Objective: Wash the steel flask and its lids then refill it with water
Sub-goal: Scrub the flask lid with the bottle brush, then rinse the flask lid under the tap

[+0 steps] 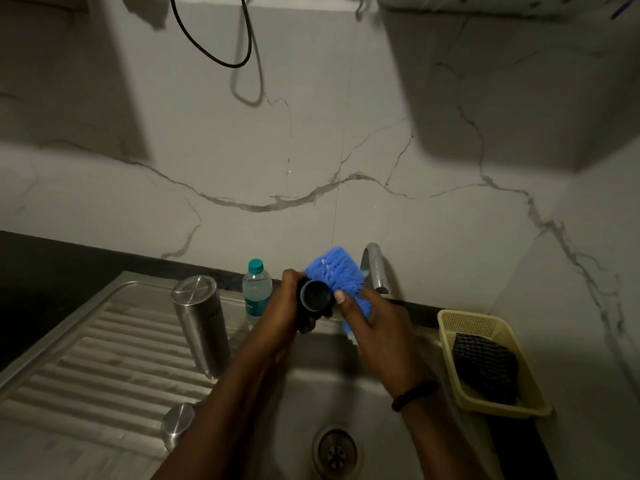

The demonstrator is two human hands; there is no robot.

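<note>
Left forearm: bare, rising from the bottom edge and angled up and to the right, toward the middle.
Left hand [294,306]: fingers curled closed round a dark lid [315,296], its open mouth facing the viewer; back of the hand turned left.
Right forearm: bare, entering from lower right, angled up and left; a dark band [414,395] circles the wrist.
Right hand [375,327]: closed round a blue scrubber [337,273], thumb [341,296] laid across its front beside the lid, bristled end standing above the knuckles.
Hands: close together, nearly touching.
</note>
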